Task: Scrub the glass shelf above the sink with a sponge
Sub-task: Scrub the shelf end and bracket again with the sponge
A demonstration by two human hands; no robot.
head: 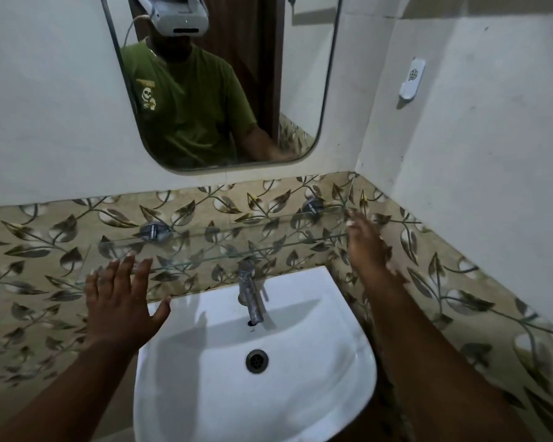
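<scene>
We had both hands spread and empty, left hand (118, 301) below the glass shelf (224, 247) above the sink (300, 393), right hand (366, 240) at its end. No sponge showed; leaning on the shelf's edge could have strained its brackets (154, 231).

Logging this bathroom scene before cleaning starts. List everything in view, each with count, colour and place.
glass shelf: one, clear, on the tiled wall above the sink
shelf brackets: two, chrome, at the shelf's back edge
sink: one, white, centre bottom
tap: one, chrome, at the sink's rear
drain: one, dark, in the basin
mirror: one, rounded corners, on the wall above the shelf
wall holder: one, white, on the right wall
sponge: none visible
left hand: open, empty, at the shelf's left end
right hand: blurred, at the shelf's right end
</scene>
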